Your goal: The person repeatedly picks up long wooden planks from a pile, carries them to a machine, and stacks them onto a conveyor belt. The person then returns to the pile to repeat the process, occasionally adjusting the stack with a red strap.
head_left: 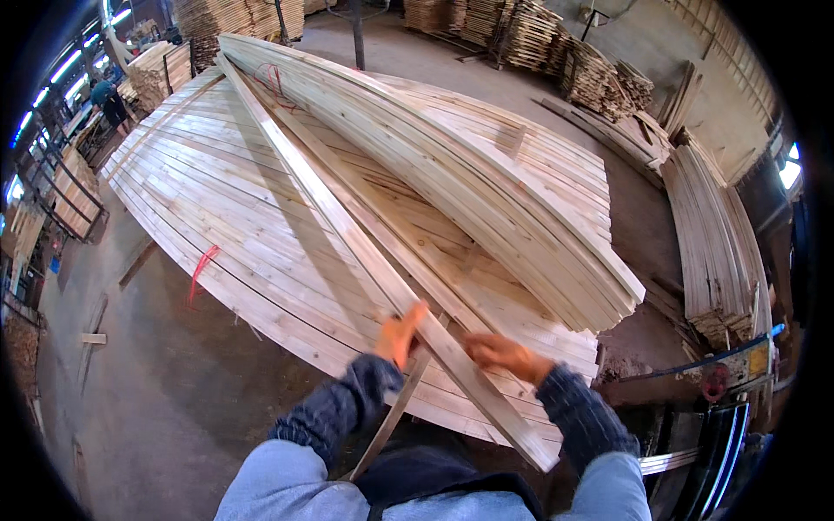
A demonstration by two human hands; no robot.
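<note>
Room first: I'm looking at a timber yard or workshop with a bare concrete floor (174, 408). A wide flat stack of boards (217, 200) fills the middle of the view, pale wood, planks laid edge to edge. A red strap (201, 267) hangs off its left edge. On top of it to the right sits a second pile of slats (521, 191), fanned out and higher. More slat bundles (712, 243) are on the right, and stacked timber (556, 43) lines the far wall. Another person (109, 97) is at far left by a metal rack, well apart from me. A machine edge with a red knob (717, 379) is at lower right.

The piece in hand: one long plank (347, 226), light, straight-grained, squared edges. It lies diagonally across the flat stack, far end at upper left, near end overhanging the stack edge just in front of me.

Left hand (400, 334): fingers mostly straight, pressed against the plank's left edge; I can't tell if it's actually gripping. Right hand (499, 353): curled, knuckles up, resting on the stack right beside the plank's right edge; grip also unclear. A thin strip (391, 421) runs under the left wrist.
</note>
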